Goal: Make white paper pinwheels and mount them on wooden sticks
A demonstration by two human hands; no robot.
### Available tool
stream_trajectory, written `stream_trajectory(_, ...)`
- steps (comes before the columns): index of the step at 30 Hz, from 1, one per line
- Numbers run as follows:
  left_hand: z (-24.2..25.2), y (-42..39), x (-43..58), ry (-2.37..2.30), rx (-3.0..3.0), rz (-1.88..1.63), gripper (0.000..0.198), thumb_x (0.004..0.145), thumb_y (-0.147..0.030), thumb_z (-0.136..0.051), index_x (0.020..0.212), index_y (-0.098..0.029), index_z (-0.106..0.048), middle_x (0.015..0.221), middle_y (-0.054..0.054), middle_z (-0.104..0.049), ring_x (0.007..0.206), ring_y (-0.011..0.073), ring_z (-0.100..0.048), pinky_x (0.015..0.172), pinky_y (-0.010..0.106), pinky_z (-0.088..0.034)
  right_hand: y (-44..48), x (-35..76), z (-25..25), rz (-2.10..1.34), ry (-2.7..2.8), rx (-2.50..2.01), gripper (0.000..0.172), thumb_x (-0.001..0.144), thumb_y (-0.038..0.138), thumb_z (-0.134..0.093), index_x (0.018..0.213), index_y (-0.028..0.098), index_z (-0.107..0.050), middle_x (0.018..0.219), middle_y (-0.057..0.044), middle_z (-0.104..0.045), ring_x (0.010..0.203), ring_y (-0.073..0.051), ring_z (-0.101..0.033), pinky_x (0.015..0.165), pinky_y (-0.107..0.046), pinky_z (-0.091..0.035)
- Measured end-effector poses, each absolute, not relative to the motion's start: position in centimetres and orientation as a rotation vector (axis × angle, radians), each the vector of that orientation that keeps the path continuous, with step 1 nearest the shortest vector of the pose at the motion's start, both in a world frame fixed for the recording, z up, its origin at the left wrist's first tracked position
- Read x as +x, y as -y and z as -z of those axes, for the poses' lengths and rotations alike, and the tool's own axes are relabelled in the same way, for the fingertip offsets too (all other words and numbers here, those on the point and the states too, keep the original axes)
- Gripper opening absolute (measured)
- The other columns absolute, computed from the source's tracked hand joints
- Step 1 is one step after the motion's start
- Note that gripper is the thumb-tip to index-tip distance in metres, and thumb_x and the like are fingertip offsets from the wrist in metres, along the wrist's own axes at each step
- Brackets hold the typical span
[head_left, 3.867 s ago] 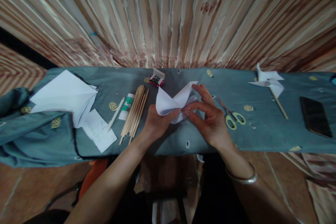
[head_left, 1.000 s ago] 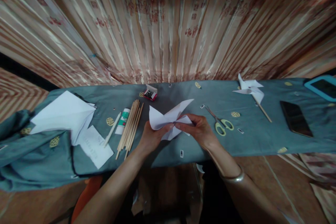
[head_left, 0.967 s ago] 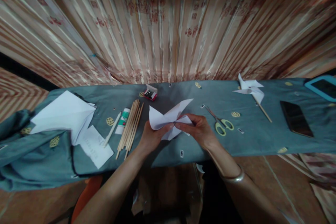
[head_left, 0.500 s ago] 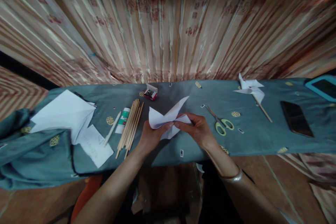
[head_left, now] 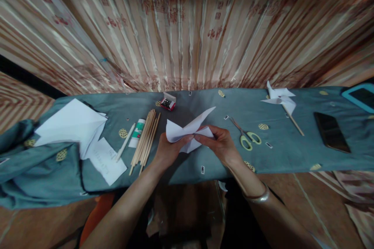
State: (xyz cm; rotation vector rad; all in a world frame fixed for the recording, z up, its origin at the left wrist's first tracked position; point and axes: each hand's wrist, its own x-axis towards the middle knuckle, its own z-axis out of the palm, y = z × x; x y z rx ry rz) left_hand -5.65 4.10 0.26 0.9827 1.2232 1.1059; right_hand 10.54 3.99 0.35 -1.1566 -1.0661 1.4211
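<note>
A white paper pinwheel point(head_left: 191, 126) without a stick is held above the middle of the table, its blades curled toward the centre. My left hand point(head_left: 171, 149) grips its left side, the thumb pressed near the centre. My right hand point(head_left: 219, 142) pinches the right side, thumb and fingers meeting close to the left thumb. Whether a pin sits at the centre is too small to tell. Right of my hands lie scissors point(head_left: 247, 139) with green handles. Wooden sticks point(head_left: 145, 140) lie in a bundle to the left, beside a glue stick point(head_left: 136, 134).
A small red box point(head_left: 168, 103) of dark pins stands open at the back. On the left are white paper sheets point(head_left: 71, 124), a note and a white pencil point(head_left: 126, 142). A pinwheel on a stick point(head_left: 282, 99), a black phone point(head_left: 331, 132) and a blue-framed device point(head_left: 360, 97) lie right.
The paper's upper blade now leans slightly farther right. Both hands keep their grip in nearly the same place.
</note>
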Motion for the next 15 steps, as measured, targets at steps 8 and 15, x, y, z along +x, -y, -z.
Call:
stream_trajectory(8, -0.32, -4.06, -5.49, -1.151, 0.951, -1.134, 0.028, 0.061, -0.029, -0.083, 0.084, -0.015, -0.077, 0.088, 0.009, -0.078, 0.085, 0.0266, -0.071, 0.079, 0.037, -0.058, -3.96, 10.36, 0.06, -1.473, 0.978, -1.179, 0.026, 0.056, 0.036, -0.086, 0.073, 0.021, -0.076, 0.068, 0.002, -0.07, 0.059, -0.013, -0.057, 0.06, -0.027, -0.046)
stream_trajectory(15, -0.16, -4.12, -5.54, -1.107, 0.931, -1.148, 0.027, 0.062, -0.028, -0.082, 0.085, -0.014, -0.078, 0.087, 0.008, -0.078, 0.082, 0.0242, -0.071, 0.08, 0.037, -0.057, -3.9, 9.84, -0.11, -1.579, 0.841, -1.116, 0.024, 0.054, 0.033, -0.089, 0.071, 0.021, -0.076, 0.069, 0.002, -0.072, 0.058, -0.011, -0.059, 0.06, -0.025, -0.047)
